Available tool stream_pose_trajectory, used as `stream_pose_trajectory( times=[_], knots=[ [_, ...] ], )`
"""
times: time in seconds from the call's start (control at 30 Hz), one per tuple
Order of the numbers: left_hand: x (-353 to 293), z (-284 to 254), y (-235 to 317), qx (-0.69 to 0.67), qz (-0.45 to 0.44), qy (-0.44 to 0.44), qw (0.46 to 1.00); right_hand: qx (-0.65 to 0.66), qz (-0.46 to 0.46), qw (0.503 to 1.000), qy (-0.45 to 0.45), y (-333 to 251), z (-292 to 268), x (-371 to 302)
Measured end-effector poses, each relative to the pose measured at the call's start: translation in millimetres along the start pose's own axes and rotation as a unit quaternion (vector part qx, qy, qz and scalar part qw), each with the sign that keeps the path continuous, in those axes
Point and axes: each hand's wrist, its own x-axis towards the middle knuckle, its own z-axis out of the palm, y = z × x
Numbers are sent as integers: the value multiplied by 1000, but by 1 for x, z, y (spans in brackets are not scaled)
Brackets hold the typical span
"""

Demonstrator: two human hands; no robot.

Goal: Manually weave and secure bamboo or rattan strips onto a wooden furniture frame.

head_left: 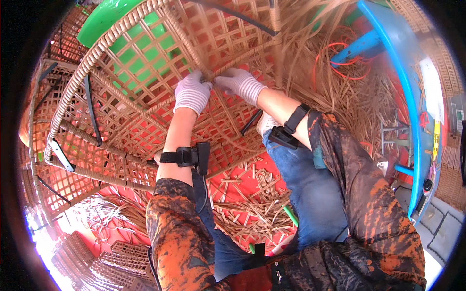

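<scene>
A large woven rattan frame (155, 110) with an open lattice and wrapped poles leans across the left and middle of the view. My left hand (193, 93), in a white-and-grey striped glove, is closed at the joint where the wrapped poles meet. Close beside it on the right, my right hand (239, 85) wears a matching glove and has its fingertips pinched together at the same joint. A thin rattan strip (224, 130) seems to curve down from between the hands. The fingertips partly hide what they grip.
Behind the lattice stands a green plastic seat or tub (104, 22). Long loose rattan strands (335, 87) heap at the right, beside a blue plastic table or stool (395, 58). Short offcuts (252, 199) litter the red floor sheet between my legs. More woven pieces (97, 266) stand lower left.
</scene>
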Motion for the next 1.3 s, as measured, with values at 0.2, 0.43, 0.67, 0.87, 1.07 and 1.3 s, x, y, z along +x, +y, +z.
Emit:
stream_pose_trajectory(
  times=[0.2, 0.43, 0.67, 0.87, 1.07, 1.3],
  knots=[
    [-10, 18, 1, 5, -8, 89, 996, 266, -20, 963, 26, 1, 22, -7],
    [-33, 28, 16, -2, -31, 278, 960, 244, 7, 970, 14, -14, 25, -11],
    [-61, 73, 15, -259, -138, 339, 894, 242, -1, 970, 29, -18, 19, -14],
    [-47, 58, -6, -418, -168, 160, 878, 288, -29, 957, -23, 9, 31, 3],
    [-38, 70, -14, -494, -130, 212, 833, 316, -39, 947, -47, 17, 22, 0],
    [-24, 87, -23, -758, -205, 50, 617, 332, -15, 937, -103, 23, 8, 10]
  ],
)
